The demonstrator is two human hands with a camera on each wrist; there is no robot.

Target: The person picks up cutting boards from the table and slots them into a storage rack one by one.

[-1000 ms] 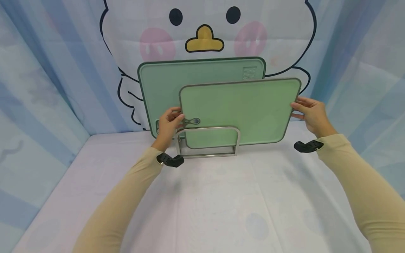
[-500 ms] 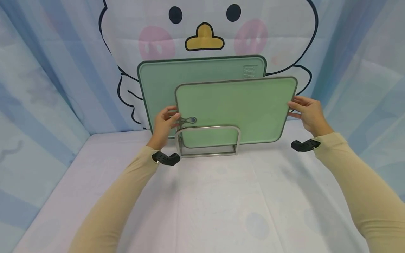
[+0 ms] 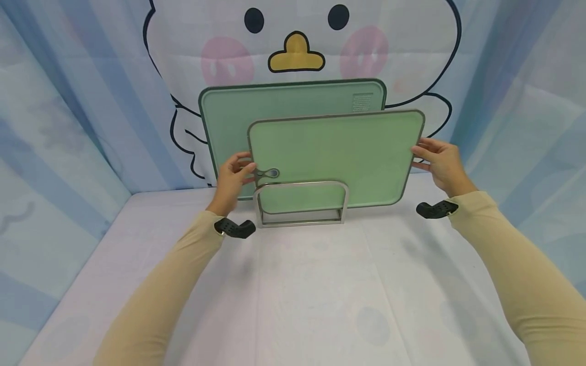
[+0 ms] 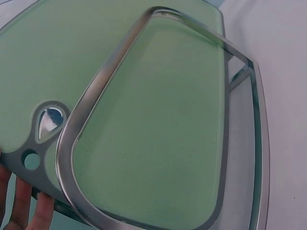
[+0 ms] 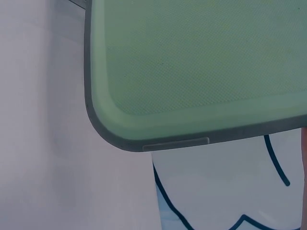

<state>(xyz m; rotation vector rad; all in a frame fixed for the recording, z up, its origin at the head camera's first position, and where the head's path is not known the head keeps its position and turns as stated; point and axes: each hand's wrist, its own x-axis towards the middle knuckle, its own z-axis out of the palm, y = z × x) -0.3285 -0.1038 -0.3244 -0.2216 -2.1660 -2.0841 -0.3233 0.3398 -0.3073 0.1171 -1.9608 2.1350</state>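
A light green cutting board [image 3: 336, 152] with a grey rim stands upright in a metal rack [image 3: 299, 223], behind its front bar. My left hand [image 3: 229, 180] pinches its left edge, beside the hole and teardrop inset. At the opposite edge, my right hand [image 3: 440, 163] pinches the rim between thumb and fingers. Behind stands a larger, darker green cutting board [image 3: 293, 99], its lower part mostly hidden. In the left wrist view, left-hand fingertips [image 4: 21, 201] show under the rim near the rack's bar [image 4: 88, 105]. The right wrist view has the light board's corner [image 5: 158, 110], raised off the cloth.
A white cloth [image 3: 311, 295] covers the table. Blue-and-white curtains hang on both sides, and a backdrop [image 3: 297, 53] printed with a cartoon face hangs close behind the boards. Both wrists wear black straps.
The light green cutting board has slid a little to the left within the rack, with both hands gripping it. The rack and the darker board stay in place.
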